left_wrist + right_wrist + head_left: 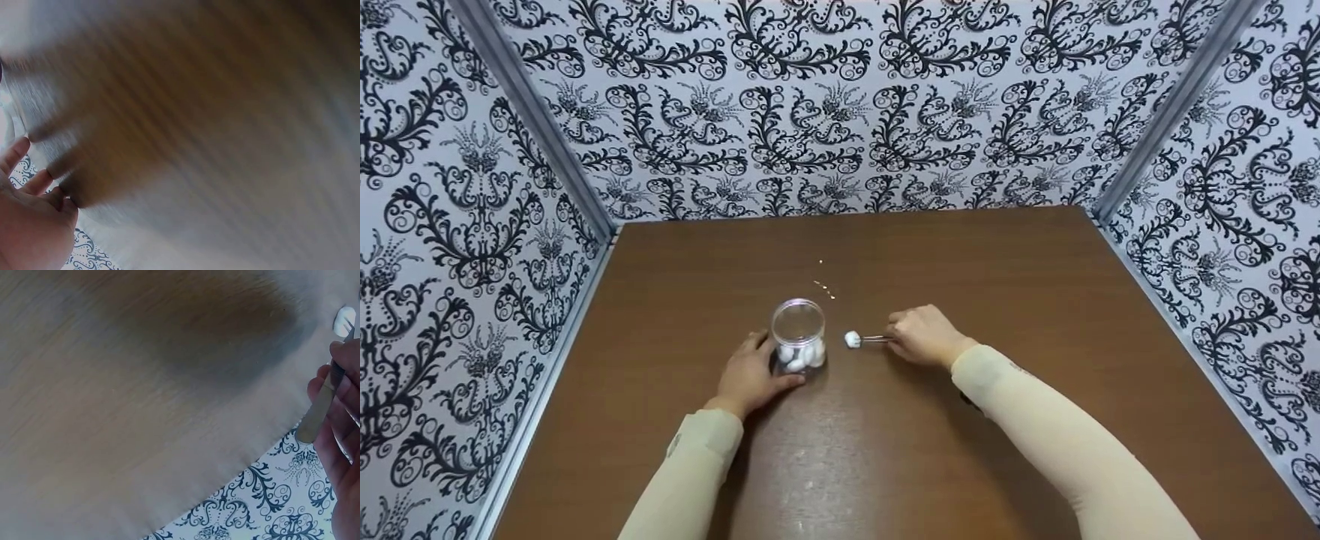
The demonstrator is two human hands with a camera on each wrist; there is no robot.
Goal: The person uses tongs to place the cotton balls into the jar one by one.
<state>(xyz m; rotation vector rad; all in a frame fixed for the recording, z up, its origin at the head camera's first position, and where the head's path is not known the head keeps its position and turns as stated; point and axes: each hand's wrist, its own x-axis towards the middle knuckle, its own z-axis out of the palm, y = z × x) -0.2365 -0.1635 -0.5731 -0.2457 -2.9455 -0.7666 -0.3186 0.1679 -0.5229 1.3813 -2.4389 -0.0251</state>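
A clear round jar [820, 334] with several white cotton balls [802, 355] inside stands left of the table's middle. My left hand [751, 377] holds it from the left, thumb in front and fingers behind. In the left wrist view the same hand [36, 222] has its fingertips low by the tabletop; the jar is barely visible there. My right hand [926, 335] grips metal tweezers [319, 410], whose tips point left. At those tips is a white cotton ball [852, 340], just right of the jar and apart from it.
The brown wooden table [997, 270] has patterned walls [825, 112] at the back and both sides. Small bright specks [825, 287] show on the tabletop behind the jar.
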